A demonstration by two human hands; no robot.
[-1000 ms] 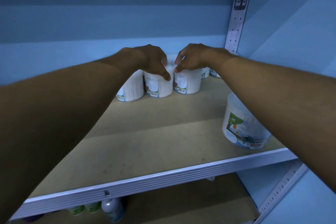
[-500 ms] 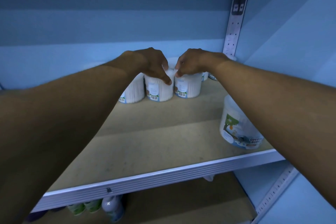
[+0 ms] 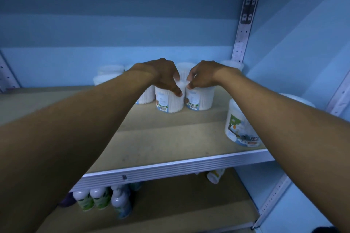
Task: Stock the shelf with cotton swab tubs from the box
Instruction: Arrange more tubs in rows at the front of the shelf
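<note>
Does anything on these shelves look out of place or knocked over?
Yes: on the lower shelf, a small white bottle with a yellow-green label seems tipped over, unlike the upright bottles at left. The white cotton swab tubs above all stand upright.

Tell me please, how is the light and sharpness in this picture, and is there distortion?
Head view: dim, with a blue cast; the forearms near the lens are dark and soft; barcodes on the tubs under the left hand and right hand stay readable; the wide lens tilts the upright; no glare.

White tubs (image 3: 169, 101), tan shelf (image 3: 161, 138)
</note>
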